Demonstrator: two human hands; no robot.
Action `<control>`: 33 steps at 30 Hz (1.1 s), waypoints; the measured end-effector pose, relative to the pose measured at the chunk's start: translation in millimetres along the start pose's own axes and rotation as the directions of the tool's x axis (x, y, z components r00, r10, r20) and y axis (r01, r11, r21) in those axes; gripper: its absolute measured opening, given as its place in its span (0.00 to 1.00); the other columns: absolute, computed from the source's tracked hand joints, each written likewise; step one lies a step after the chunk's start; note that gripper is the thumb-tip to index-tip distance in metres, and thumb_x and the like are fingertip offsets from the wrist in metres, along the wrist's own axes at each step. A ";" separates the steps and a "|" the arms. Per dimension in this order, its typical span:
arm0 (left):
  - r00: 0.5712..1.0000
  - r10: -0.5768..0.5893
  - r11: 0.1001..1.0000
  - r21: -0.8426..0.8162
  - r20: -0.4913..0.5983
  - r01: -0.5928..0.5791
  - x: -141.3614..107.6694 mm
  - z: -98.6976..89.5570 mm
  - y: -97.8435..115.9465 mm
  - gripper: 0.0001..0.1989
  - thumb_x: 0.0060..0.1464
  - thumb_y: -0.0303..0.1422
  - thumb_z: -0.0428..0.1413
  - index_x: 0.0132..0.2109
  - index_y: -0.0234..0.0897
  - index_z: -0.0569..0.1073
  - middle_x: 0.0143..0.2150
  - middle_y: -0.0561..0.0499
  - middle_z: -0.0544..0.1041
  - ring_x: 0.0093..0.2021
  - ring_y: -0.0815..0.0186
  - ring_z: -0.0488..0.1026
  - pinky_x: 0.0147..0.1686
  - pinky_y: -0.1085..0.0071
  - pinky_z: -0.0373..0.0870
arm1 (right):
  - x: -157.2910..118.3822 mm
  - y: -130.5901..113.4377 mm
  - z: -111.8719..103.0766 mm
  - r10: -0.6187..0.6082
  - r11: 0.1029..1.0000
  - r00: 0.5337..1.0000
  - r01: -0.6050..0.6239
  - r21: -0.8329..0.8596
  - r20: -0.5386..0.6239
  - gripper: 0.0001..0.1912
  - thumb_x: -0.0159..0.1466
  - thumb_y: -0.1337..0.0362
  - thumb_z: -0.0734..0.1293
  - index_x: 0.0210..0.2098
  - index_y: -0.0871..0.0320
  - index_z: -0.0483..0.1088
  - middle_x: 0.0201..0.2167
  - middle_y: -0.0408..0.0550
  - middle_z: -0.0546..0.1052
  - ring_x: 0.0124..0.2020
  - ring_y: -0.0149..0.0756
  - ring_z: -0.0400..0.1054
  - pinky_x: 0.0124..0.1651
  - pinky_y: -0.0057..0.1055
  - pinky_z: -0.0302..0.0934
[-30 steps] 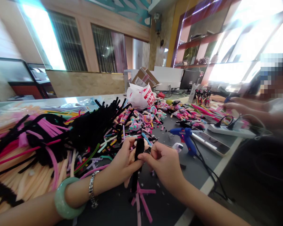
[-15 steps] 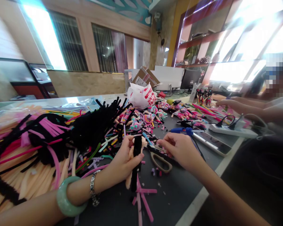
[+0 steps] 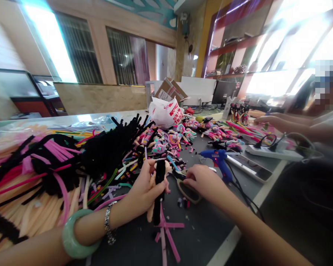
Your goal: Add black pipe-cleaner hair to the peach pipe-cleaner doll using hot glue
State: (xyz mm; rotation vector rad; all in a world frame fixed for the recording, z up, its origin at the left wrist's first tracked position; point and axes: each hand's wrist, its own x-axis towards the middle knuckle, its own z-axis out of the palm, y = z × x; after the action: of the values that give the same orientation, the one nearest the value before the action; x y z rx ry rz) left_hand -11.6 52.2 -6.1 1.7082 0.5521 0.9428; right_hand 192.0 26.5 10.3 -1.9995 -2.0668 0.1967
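Note:
My left hand is closed on a doll of fuzzy pipe cleaners, with a black strip down its front and peach strips behind and at its side. My right hand has its fingers curled on the handle of the scissors, which lie on the dark table right of the doll. Part of the handle is hidden by those fingers. Just beyond that hand a blue glue gun rests on the table. Below the doll lie crossed pink pipe cleaners.
Peach pipe cleaners and a black bundle fill the left side. Small finished dolls and cut bits lie behind my hands. A white power strip and a phone-like slab are right. Another person's arm reaches in there.
My right hand has moved down onto the scissors' handle, leaving the glue gun in fuller view. My left hand still holds the doll in nearly the same place.

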 end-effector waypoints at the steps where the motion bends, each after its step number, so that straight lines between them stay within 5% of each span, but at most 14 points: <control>1: 1.000 0.003 1.000 0.002 0.002 -0.003 -0.3 -0.2 -0.3 0.12 0.59 0.28 0.50 0.46 0.40 0.53 0.32 0.57 0.68 0.29 0.74 0.70 0.32 0.73 0.68 | 0.5 0.8 1.5 -0.005 1.000 1.000 0.005 0.013 0.009 0.07 0.56 0.63 0.67 0.23 0.56 0.73 0.26 0.48 0.76 0.32 0.40 0.70 0.31 0.30 0.53; 7: 1.000 0.016 1.000 0.006 -0.005 -0.016 -0.6 -1.0 -2.8 0.13 0.59 0.29 0.51 0.46 0.40 0.54 0.33 0.56 0.69 0.29 0.73 0.70 0.32 0.73 0.68 | 2.2 5.0 3.1 -0.032 0.995 0.999 0.031 0.097 0.016 0.07 0.56 0.66 0.66 0.22 0.58 0.71 0.26 0.47 0.76 0.31 0.38 0.69 0.32 0.29 0.54; 13: 1.000 0.019 1.000 -0.002 -0.010 -0.019 -1.3 -1.4 -2.9 0.13 0.60 0.30 0.50 0.47 0.41 0.53 0.31 0.56 0.71 0.31 0.71 0.71 0.35 0.70 0.69 | -4.4 0.2 -19.0 -0.054 0.971 0.998 0.061 0.229 -0.035 0.08 0.60 0.66 0.62 0.26 0.58 0.68 0.25 0.47 0.75 0.29 0.37 0.68 0.32 0.29 0.55; 22: 1.000 -0.009 1.000 -0.028 -0.011 0.009 -2.0 -2.3 -0.6 0.13 0.61 0.32 0.50 0.46 0.41 0.51 0.33 0.54 0.75 0.35 0.67 0.76 0.38 0.67 0.69 | -15.9 -13.1 -19.3 -0.190 0.812 0.974 0.087 0.577 0.120 0.04 0.60 0.67 0.62 0.36 0.56 0.66 0.20 0.38 0.71 0.18 0.28 0.67 0.22 0.22 0.60; 33: 1.000 0.006 0.998 -0.057 -0.018 -0.007 -3.4 -2.6 3.2 0.14 0.60 0.31 0.52 0.46 0.41 0.53 0.42 0.49 0.70 0.35 0.70 0.75 0.33 0.73 0.68 | -17.4 -22.4 -15.6 -0.251 0.668 0.931 -0.031 0.743 0.265 0.03 0.57 0.68 0.65 0.33 0.58 0.68 0.20 0.39 0.71 0.17 0.25 0.60 0.20 0.21 0.55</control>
State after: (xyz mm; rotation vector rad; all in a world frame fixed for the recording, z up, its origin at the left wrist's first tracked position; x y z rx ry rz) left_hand -15.9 50.0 -3.9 1.6527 0.5273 0.9704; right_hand 175.2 6.9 29.8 -1.3700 -1.8167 1.2377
